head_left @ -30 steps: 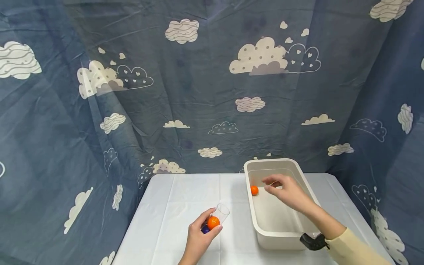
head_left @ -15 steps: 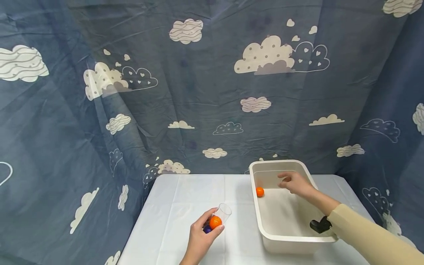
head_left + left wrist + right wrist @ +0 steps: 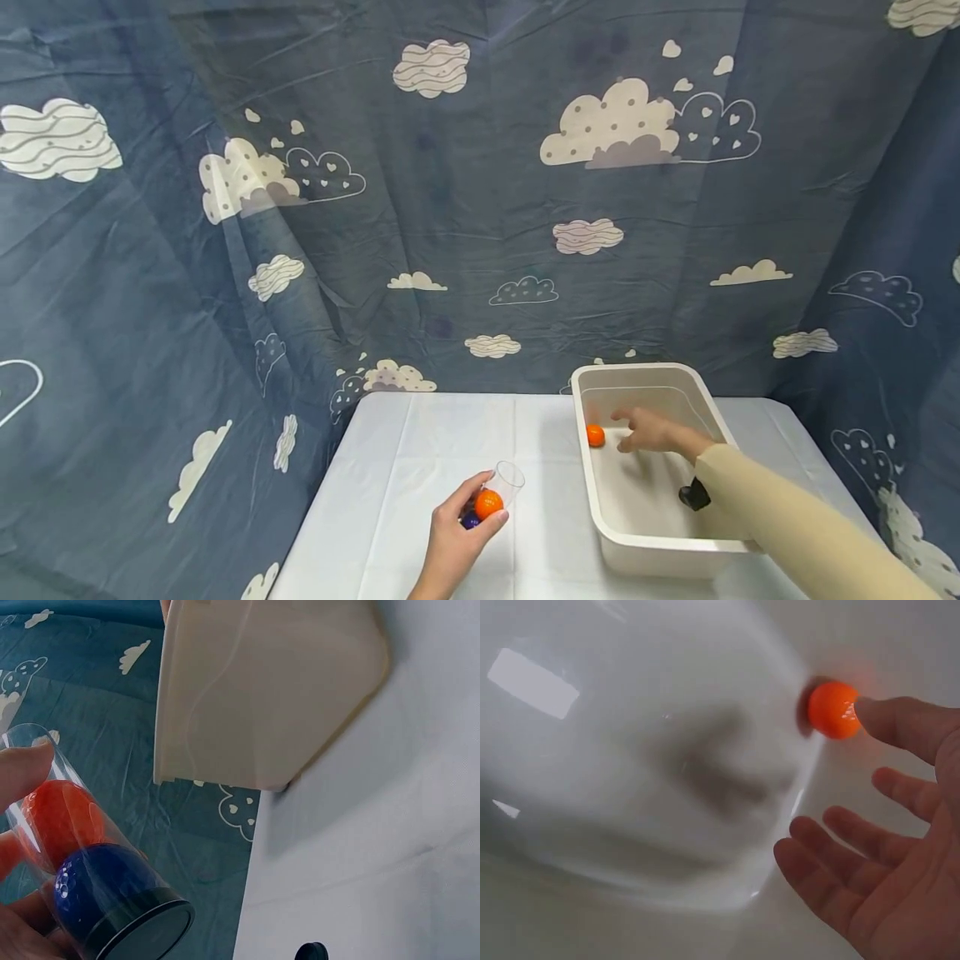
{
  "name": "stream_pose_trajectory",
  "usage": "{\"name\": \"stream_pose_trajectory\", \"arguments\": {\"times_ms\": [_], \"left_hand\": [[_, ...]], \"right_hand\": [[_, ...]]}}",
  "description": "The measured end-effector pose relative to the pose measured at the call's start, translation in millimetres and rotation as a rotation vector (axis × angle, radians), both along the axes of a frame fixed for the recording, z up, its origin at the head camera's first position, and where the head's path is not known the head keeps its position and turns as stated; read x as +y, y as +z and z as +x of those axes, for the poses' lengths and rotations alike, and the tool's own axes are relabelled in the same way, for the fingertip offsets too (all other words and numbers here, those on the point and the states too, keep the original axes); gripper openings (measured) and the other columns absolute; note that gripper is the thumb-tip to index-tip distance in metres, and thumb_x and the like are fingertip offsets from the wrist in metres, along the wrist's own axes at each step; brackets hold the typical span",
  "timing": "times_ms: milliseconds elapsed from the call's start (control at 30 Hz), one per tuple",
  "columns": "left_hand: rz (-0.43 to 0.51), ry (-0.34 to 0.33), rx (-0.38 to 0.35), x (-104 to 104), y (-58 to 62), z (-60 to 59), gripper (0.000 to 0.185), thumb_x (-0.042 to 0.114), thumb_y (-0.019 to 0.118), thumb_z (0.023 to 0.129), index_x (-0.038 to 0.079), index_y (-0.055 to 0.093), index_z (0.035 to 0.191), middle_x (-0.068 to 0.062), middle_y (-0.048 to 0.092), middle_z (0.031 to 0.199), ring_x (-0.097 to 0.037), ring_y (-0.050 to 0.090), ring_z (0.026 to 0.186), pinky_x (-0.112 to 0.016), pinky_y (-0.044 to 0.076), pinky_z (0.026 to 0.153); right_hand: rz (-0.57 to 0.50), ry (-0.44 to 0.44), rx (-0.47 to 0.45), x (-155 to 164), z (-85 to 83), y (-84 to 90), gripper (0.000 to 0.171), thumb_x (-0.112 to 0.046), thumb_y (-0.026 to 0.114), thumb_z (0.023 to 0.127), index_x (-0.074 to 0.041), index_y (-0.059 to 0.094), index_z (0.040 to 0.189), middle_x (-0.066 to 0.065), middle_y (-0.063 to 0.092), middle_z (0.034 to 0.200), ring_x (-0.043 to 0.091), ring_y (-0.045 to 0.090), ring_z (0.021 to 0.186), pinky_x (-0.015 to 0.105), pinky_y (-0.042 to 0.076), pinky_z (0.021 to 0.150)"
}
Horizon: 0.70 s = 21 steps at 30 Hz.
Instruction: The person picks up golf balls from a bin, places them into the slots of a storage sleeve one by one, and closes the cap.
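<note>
Here the left hand (image 3: 453, 546) sits at about 7 o'clock on the white table (image 3: 420, 450), fingers and thumb curled round a clear plastic tube (image 3: 495, 493) held tilted off the cloth. Inside it an orange ball (image 3: 488, 503) lies above a blue ball (image 3: 470, 522), which rests against the tube's dark base; the left wrist view shows both plainly.

To the right, at about 4 o'clock, stands the cream plastic tub (image 3: 600, 500). The right hand (image 3: 651, 431) reaches down inside it, fingers spread and relaxed, gripping nothing. A loose orange ball (image 3: 596, 435) lies on the tub floor against the left wall, at the hand's 9 o'clock. In the right wrist view the ball (image 3: 835, 709) is just beside one fingertip; whether they touch I cannot tell.

By my reading, the step in hand is the reach for the loose ball. The next move likely calls for the fingers to close round it against the wall, since a ball on smooth plastic may roll from a nudge.

No brand, label or writing is readable anywhere; the blue backdrop (image 3: 450, 208) bears only cloud prints.
</note>
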<state>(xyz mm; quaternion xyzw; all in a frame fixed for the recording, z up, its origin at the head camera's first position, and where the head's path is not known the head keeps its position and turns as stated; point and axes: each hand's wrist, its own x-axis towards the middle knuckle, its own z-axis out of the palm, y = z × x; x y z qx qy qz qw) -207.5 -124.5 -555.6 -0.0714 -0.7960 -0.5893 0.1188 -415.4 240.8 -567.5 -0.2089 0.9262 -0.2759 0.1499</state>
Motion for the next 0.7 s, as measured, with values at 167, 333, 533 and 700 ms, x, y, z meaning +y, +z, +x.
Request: {"name": "stream_pose_trajectory", "arguments": {"times_ms": [167,333,533,700], "left_hand": [[0.021,0.01,-0.014,1,19.6,9.2,0.051,0.008,0.084,0.081,0.012,0.066,0.129,-0.01,0.071,0.108,-0.021,0.067,0.088,-0.029,0.055,0.078],[0.01,0.009,-0.013,0,24.8,11.3,0.05,0.014,0.084,0.083,0.015,0.066,0.13,-0.009,0.07,0.113,-0.019,0.066,0.09,-0.027,0.055,0.078],[-0.003,0.033,-0.04,-3,14.2,5.5,0.052,0.015,0.084,0.083,0.019,0.065,0.131,-0.009,0.071,0.113,-0.02,0.066,0.092,-0.027,0.054,0.08],[0.003,0.045,-0.037,-7,9.6,4.5,0.051,0.014,0.084,0.083,0.018,0.065,0.13,-0.006,0.071,0.112,-0.02,0.067,0.093,-0.028,0.055,0.08]], "right_hand": [[0.021,0.029,-0.021,-5,-10.0,-14.3,0.067,-0.01,0.083,0.077,0.008,0.054,0.134,0.027,0.062,0.124,0.042,0.062,0.104,0.051,0.053,0.084],[0.015,-0.066,-0.137,-6,-18.1,-27.3,0.07,-0.011,0.082,0.08,0.002,0.051,0.142,0.018,0.065,0.107,0.025,0.06,0.074,0.039,0.053,0.061],[0.01,-0.136,-0.184,-6,-24.1,-36.1,0.07,-0.015,0.081,0.082,-0.001,0.05,0.143,0.012,0.061,0.105,0.018,0.049,0.055,0.036,0.049,0.054],[-0.025,-0.135,-0.196,-13,-24.7,-37.6,0.066,-0.014,0.081,0.081,-0.002,0.054,0.14,0.003,0.058,0.075,0.015,0.048,0.051,0.031,0.046,0.052]]}}
